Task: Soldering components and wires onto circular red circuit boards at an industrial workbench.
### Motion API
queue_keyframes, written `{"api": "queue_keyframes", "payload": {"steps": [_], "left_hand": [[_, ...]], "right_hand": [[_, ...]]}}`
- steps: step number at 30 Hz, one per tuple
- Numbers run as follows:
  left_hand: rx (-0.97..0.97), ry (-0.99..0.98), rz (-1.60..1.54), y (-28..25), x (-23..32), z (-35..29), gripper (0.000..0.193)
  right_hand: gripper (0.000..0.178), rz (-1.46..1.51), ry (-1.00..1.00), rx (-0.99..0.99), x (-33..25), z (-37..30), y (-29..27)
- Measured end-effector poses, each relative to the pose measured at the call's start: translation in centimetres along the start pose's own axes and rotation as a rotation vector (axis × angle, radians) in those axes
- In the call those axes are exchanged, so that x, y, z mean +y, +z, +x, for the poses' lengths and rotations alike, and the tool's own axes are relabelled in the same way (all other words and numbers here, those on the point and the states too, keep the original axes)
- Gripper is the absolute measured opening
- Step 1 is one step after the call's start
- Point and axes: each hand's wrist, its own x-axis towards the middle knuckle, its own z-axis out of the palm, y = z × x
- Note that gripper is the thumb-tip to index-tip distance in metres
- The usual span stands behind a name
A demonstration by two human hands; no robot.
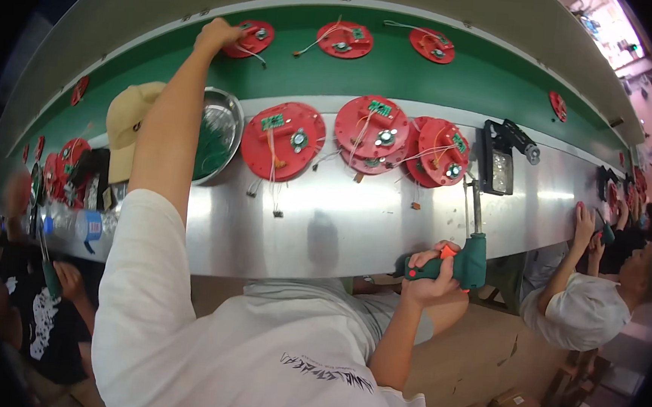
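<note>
Closest in, low and right of centre, the right hand (pixel 428 275) is wrapped tight around a green screwdriver (pixel 464 263) with an orange trigger, fingers closed all the way round the grip. Its bit points up toward the counter (pixel 355 221), which is a shiny steel strip curving across the middle of the frame.

On the counter, just above centre, there's a row of red discs with little green boards and loose wires: one disc (pixel 282 140) on its own at the left, then a stack (pixel 372 131) of two, then another pair (pixel 439 152) overlapping to the right. Right of those sits a small black lamp (pixel 501 164). To the left is a steel bowl (pixel 217 132) with green stuff in it, and a tan cap (pixel 126 125) just beside that.

Farther back is the green belt (pixel 486 75), running along the upper part of the frame. The left hand (pixel 218 36) is stretched way out to the upper left and sits on a red disc on the belt (pixel 251 38), fingers curled over its left edge; can't tell if it's actually gripping it. Two more discs (pixel 345 40) ride the belt to its right.

Another person in a white shirt (pixel 583 308) is working at the right edge, hands on the counter.
</note>
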Motion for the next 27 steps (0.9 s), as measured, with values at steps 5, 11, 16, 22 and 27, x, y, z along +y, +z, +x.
{"api": "queue_keyframes", "payload": {"steps": [5, 11, 16, 22, 27], "left_hand": [[-0.076, 0.478, -0.083, -3.1, 5.3, -7.7, 0.042], [-0.305, 1.097, -0.149, -2.4, 10.8, -33.8, 0.052], [0.183, 1.044, 0.019, 1.7, 7.7, -41.1, 0.036], [0.287, 0.593, -0.428, -0.6, -0.4, -40.4, 0.035], [0.444, 0.369, -0.359, -1.0, -5.7, -33.9, 0.025]], "right_hand": [[0.026, -0.002, 0.036, -0.055, -0.1, 0.3, -0.5], [0.025, -0.034, 0.059, -0.058, -0.2, 0.3, -0.5], [0.026, -0.055, 0.057, -0.076, -0.6, 0.2, -0.3], [0.025, -0.126, 0.032, -0.154, -0.4, -0.1, -0.4], [0.028, -0.161, 0.048, -0.157, -0.1, 0.0, -0.7]]}}
